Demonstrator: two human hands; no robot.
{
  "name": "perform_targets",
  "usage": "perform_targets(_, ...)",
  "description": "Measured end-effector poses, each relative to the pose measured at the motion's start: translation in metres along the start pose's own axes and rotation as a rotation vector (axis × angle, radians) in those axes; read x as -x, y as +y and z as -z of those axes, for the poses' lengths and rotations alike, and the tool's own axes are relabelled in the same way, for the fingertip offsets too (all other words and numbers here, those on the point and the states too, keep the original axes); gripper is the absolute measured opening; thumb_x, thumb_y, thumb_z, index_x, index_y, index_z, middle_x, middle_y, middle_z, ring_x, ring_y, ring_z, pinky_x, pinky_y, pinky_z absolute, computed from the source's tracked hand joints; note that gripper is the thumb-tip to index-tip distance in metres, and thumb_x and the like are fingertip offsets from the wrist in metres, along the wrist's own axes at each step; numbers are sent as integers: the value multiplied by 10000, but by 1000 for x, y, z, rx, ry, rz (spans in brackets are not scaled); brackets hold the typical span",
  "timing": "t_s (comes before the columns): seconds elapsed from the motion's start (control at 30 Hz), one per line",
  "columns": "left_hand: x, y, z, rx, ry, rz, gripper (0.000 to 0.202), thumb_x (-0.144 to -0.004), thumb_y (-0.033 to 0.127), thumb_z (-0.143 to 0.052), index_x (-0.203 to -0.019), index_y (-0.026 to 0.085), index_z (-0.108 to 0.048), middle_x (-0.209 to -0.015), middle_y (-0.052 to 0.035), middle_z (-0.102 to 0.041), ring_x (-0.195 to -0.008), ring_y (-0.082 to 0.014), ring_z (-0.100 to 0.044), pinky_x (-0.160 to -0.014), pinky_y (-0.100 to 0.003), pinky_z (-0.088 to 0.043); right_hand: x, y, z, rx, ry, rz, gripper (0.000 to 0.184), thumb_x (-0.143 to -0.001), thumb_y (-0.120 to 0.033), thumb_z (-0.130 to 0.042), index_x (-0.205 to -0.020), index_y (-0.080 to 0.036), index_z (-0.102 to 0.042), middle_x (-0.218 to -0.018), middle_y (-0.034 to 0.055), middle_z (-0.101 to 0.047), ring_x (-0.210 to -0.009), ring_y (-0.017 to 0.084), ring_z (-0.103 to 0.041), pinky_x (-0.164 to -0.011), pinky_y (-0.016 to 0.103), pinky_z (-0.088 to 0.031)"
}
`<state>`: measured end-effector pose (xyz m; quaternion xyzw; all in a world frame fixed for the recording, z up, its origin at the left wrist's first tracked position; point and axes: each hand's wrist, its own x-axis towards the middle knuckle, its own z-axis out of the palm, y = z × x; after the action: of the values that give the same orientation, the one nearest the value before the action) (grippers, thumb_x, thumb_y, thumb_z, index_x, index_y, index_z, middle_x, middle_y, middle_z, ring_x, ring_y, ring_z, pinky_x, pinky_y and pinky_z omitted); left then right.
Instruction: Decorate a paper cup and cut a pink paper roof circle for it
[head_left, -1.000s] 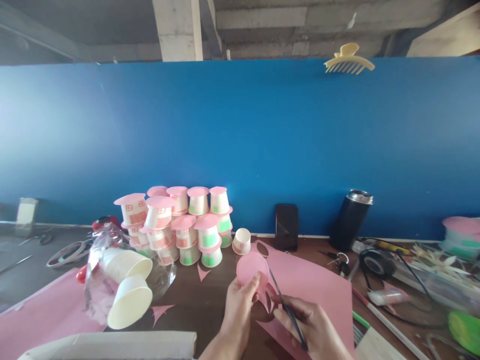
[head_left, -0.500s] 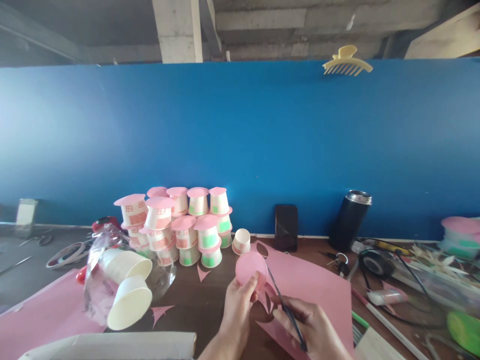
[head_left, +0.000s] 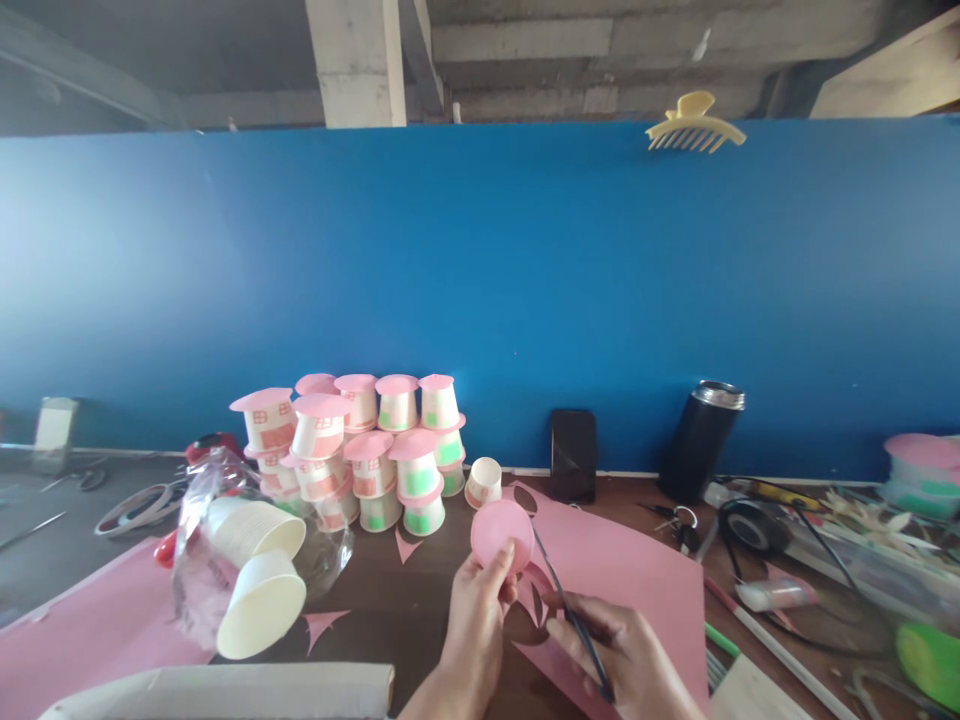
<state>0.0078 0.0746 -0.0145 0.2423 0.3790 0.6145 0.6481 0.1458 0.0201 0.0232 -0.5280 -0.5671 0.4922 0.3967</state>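
My left hand pinches a round pink paper disc and holds it up above the brown table. Just to its right, my right hand is closed round black-handled scissors, whose blades point up toward the disc's right edge. Under both hands lies a large pink paper sheet with curved cut-outs.
A stack of decorated paper cups with pink lids stands behind. One plain cup sits beside it. A plastic bag of white cups lies at left. A phone and a black flask lean on the blue wall. Tape, cables and keys clutter the right.
Almost nothing has moved. The disc and my left hand have shifted very slightly; the scissors stay at its right edge.
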Motion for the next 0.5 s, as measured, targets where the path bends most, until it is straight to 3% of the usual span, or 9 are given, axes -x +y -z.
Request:
perform_targets(0.17,0,0,1,-32,1,1,332,-704,405,-761,-787,116,-619,-630,14,-525,-550,-64,-423,-529,-185,-351,-3,1,3,40,-76,28,290,-728,-459,-711,-798,-178,-726,-656,-25,-552,-595,138,-445,-522,206,-361)
perform_targets(0.37,-5,-3,6,-147,3,-14,384,-666,439,-783,-677,96,-612,-550,18,-496,-516,-66,-394,-504,-199,-328,-4,4,4,59,-50,97,340,-765,-461,-690,-922,-165,-750,-748,10,-684,-729,224,-601,-646,242,-442)
perform_targets(0.5,-4,-2,6,-189,-8,-12,387,-663,443,-783,-704,89,-631,-577,5,-523,-542,-76,-419,-521,-201,-338,-4,8,4,63,-16,100,403,-752,-512,-684,-961,-177,-761,-796,28,-731,-770,259,-645,-652,252,-482)
